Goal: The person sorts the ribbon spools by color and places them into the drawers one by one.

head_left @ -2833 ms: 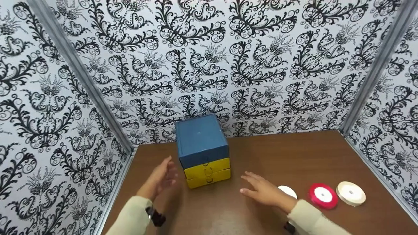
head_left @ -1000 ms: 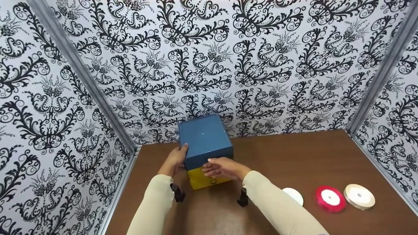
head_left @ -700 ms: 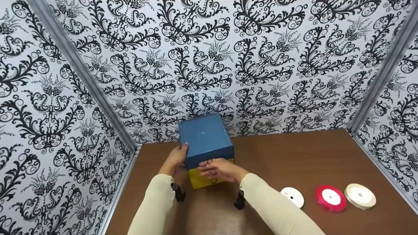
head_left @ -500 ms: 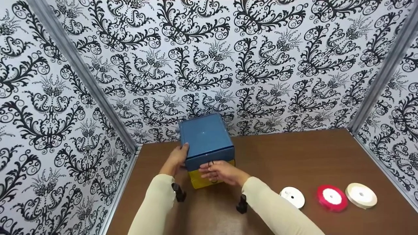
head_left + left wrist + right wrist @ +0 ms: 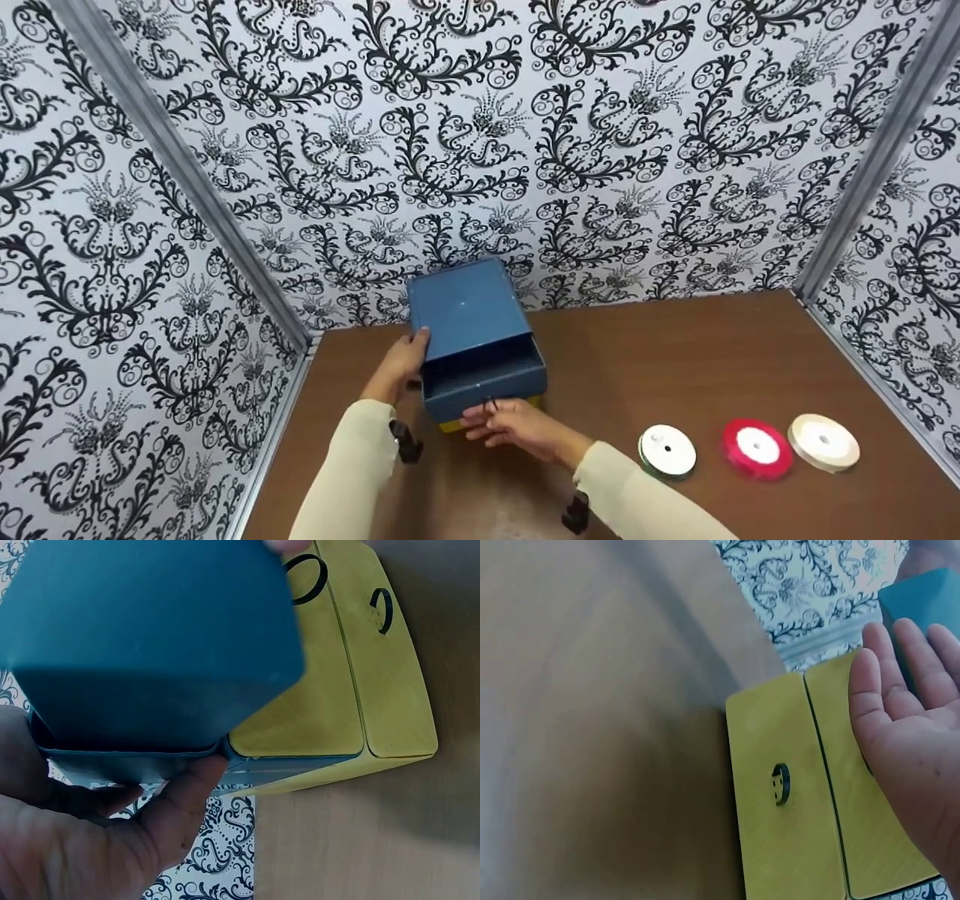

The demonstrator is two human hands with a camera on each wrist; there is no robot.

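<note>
A small chest of drawers [image 5: 465, 300] with a blue top stands near the back wall. Its top blue drawer [image 5: 450, 405] is pulled partway out, and the visible inside looks dark and bare. Below, two yellow drawers [image 5: 307, 712] with black loop handles are closed. My left hand [image 5: 401, 360] holds the chest's left side, thumb at the top edge. At the blue drawer's front, my right hand [image 5: 517, 429] grips the black loop handle [image 5: 491, 406], palm turned up. In the right wrist view its fingers [image 5: 922, 675] overlap the blue drawer.
On the brown table [image 5: 637, 360], to the right, lie three ribbon spools: a white-faced one [image 5: 667, 451], a red one [image 5: 757, 448] and a cream one [image 5: 823, 441]. Patterned walls [image 5: 600, 187] enclose the back and both sides.
Both hands have come in from beside the chest to its side and front. The right hand has drawn the blue drawer out toward me, while the left stays on the side.
</note>
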